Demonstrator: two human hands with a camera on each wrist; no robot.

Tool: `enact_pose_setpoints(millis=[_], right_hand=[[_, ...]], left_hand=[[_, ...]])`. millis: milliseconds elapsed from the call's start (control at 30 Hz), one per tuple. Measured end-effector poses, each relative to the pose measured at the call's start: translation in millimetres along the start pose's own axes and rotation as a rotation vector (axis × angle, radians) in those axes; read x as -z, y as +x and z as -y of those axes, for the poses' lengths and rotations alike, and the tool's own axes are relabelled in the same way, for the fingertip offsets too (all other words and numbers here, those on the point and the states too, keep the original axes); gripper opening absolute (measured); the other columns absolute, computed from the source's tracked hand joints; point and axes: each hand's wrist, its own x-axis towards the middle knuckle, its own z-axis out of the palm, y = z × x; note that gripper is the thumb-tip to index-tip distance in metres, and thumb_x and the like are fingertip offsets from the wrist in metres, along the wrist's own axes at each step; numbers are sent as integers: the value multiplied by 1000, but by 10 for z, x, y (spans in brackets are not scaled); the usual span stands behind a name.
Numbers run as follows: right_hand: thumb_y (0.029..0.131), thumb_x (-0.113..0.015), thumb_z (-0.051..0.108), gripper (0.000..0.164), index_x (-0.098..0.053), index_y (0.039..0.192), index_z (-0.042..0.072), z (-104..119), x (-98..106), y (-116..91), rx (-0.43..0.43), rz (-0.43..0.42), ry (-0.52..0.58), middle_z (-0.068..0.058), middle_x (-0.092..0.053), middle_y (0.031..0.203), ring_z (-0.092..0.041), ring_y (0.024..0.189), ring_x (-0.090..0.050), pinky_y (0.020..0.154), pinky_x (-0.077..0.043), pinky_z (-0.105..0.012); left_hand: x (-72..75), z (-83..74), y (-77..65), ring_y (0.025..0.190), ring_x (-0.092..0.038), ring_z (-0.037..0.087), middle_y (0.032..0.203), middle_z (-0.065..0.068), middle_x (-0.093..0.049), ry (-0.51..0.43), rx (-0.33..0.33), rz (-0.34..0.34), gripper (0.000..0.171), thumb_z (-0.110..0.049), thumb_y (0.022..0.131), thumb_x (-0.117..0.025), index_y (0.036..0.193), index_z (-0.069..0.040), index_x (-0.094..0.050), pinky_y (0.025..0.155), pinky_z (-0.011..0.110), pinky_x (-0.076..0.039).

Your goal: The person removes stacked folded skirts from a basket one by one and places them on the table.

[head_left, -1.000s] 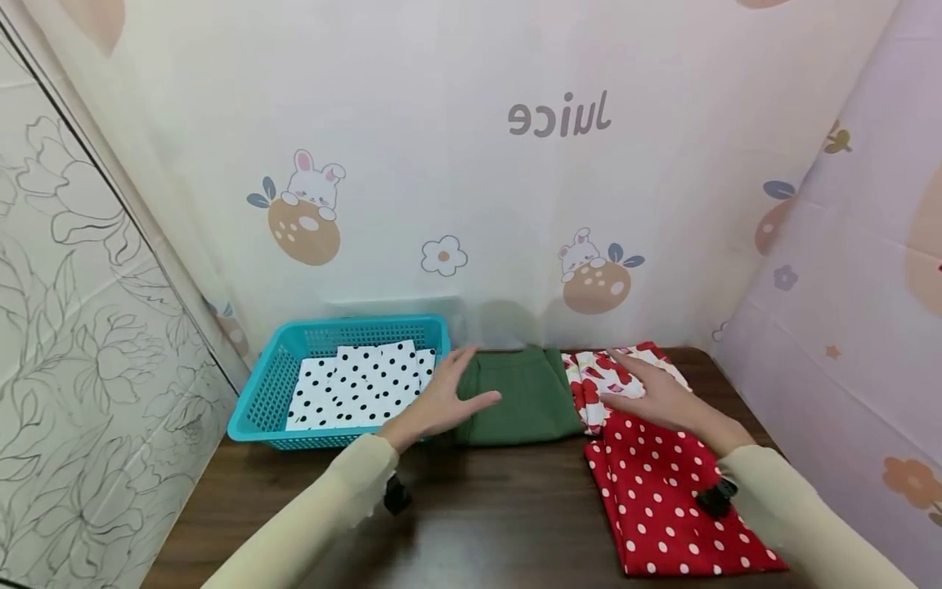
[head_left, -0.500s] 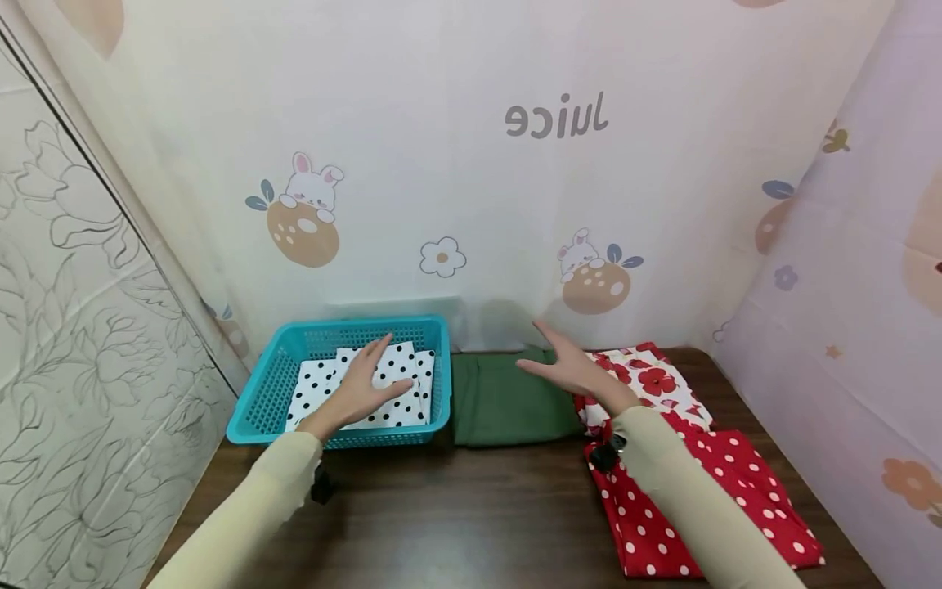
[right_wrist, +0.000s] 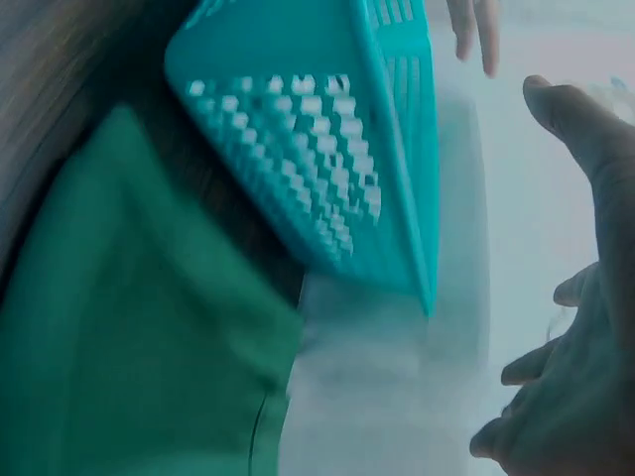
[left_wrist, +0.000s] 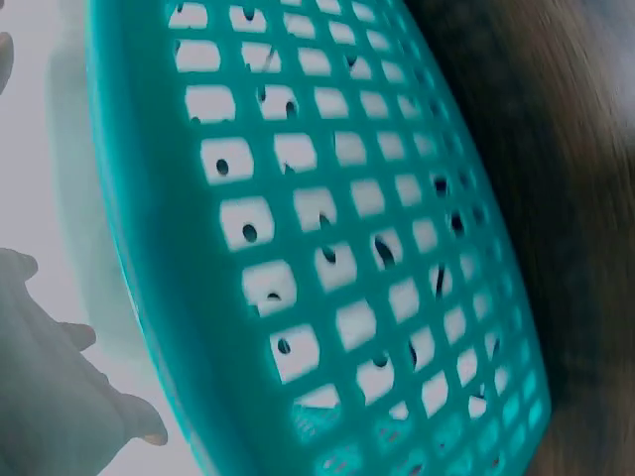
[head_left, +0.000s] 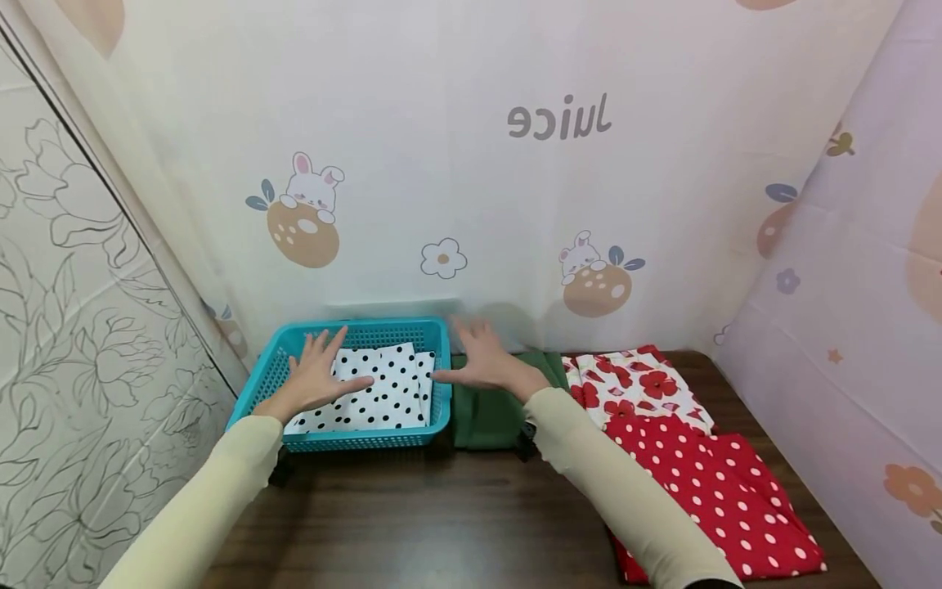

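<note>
A teal plastic basket [head_left: 368, 442] stands at the back left of the table, with a folded white cloth with black dots [head_left: 386, 388] lying in it. Over the basket's left part hovers my left hand [head_left: 312, 380], fingers spread and holding nothing. My right hand [head_left: 482, 360] is above the basket's right edge and the folded green cloth [head_left: 489, 421], its fingers extended with nothing in them. In the right wrist view the hand [right_wrist: 585, 347] hangs apart from the basket wall [right_wrist: 308, 149]. The left wrist view shows the basket's mesh side [left_wrist: 327, 228] close up, beside the left fingers [left_wrist: 89, 397].
Right of the green cloth lies a folded white cloth with red flowers [head_left: 648, 380]. A red cloth with white dots [head_left: 728, 507] overlaps its front edge. Brown table surface [head_left: 434, 523] shows in front. A printed curtain [head_left: 471, 180] hangs right behind the basket.
Both hands have moved left through the air. The left went from beside the green cloth to over the basket, the right from the flowered cloth to the basket's right edge. The cloths stay put.
</note>
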Motion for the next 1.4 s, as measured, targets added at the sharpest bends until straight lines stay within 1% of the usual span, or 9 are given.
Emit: enact_pose_setpoints(millis=[267, 400, 567, 700, 833, 933, 1067, 1233, 1400], right_hand=[[85, -61, 77, 115, 0, 167, 25, 457, -253, 228, 23, 0, -101, -21, 1, 173, -46, 158, 4, 126, -14, -65], [85, -59, 79, 115, 0, 167, 24, 620, -438, 290, 3, 18, -51, -22, 1, 173, -45, 159, 3, 124, -19, -66], [78, -64, 83, 123, -1, 167, 26, 772, -635, 312, -91, 53, -10, -23, 0, 172, -45, 159, 0, 123, -24, -65], [76, -65, 84, 126, 0, 167, 26, 834, -761, 305, -149, 82, -5, -22, 1, 172, -46, 158, 0, 120, -28, -66], [79, -68, 79, 125, 0, 167, 22, 891, -852, 316, -199, 94, 94, -25, 3, 171, -52, 156, -1, 117, -31, -69], [81, -73, 70, 124, -1, 167, 16, 937, -905, 329, -255, 88, 185, -29, 2, 170, -56, 155, -7, 115, -33, -70], [82, -78, 61, 122, -5, 167, 11, 973, -967, 330, -329, 75, 231, -31, -4, 169, -56, 153, -16, 113, -36, -70], [84, -80, 53, 116, -11, 165, 9, 973, -1051, 346, -384, 77, 275, -32, -8, 168, -53, 153, -19, 112, -37, -69], [89, -77, 47, 107, -13, 165, 6, 930, -1083, 391, -432, 100, 317, -33, -9, 168, -50, 155, -16, 113, -40, -65]], left_hand=[[89, 157, -25, 154, 3, 58, 170, 29, -3, 48, 40, 19, 118, -82, 84, -58, 167, -19, -4, 112, 84, -7], [47, 205, -59, 153, 1, 59, 169, 31, 0, 21, 71, 44, 116, -82, 86, -54, 167, -18, 0, 111, 84, -14], [-57, 266, -114, 151, -5, 63, 168, 34, 0, -4, 101, 80, 119, -81, 86, -55, 167, -14, 0, 108, 85, -20], [-143, 316, -160, 148, -5, 67, 165, 39, 2, -22, 161, 150, 125, -82, 85, -56, 166, -10, 7, 108, 85, -20], [-178, 368, -186, 145, -2, 71, 163, 41, 7, -51, 237, 223, 131, -86, 82, -54, 164, -10, 15, 108, 86, -17], [-187, 357, -171, 145, 0, 71, 163, 41, 9, -85, 255, 267, 134, -88, 80, -55, 163, -11, 17, 109, 85, -14], [-186, 314, -159, 146, -1, 70, 164, 41, 7, -104, 268, 315, 135, -86, 80, -57, 163, -8, 15, 111, 84, -14], [-175, 349, -168, 148, -6, 65, 163, 43, 1, -141, 303, 344, 137, -84, 81, -58, 162, -1, 14, 113, 80, -21], [-185, 374, -114, 150, -1, 62, 163, 41, 6, -248, 363, 339, 137, -80, 81, -63, 162, -4, 18, 115, 78, -20]])
